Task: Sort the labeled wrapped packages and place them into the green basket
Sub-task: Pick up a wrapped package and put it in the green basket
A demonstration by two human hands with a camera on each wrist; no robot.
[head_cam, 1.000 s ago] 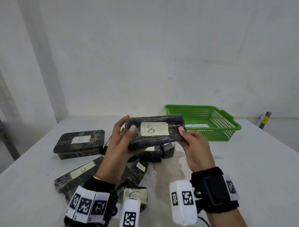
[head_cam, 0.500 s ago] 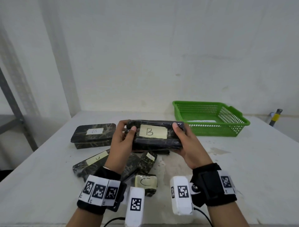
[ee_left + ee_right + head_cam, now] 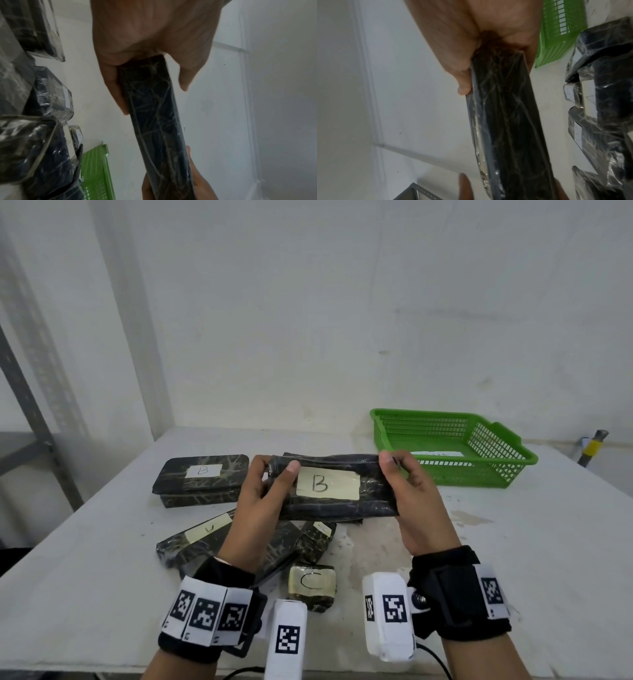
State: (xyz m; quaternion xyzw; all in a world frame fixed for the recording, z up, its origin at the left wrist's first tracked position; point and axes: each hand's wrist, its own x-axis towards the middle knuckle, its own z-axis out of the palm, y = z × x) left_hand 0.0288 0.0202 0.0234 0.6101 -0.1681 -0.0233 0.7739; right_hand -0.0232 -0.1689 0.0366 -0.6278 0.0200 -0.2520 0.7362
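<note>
A long black wrapped package with a pale label marked B is held level above the table, label up. My left hand grips its left end, thumb on top; my right hand grips the right end. In the left wrist view the package runs from my left hand to the right-hand fingers. In the right wrist view my right hand clasps the package. The green basket stands at the back right with a white label inside.
On the table lie a second B package at the left, a long package under my left forearm, a small one and a C-labelled block near the front. A grey shelf frame stands left.
The view has shifted and the B package has sunk slightly and levelled out, still held at both ends. The packages on the table have not moved.
</note>
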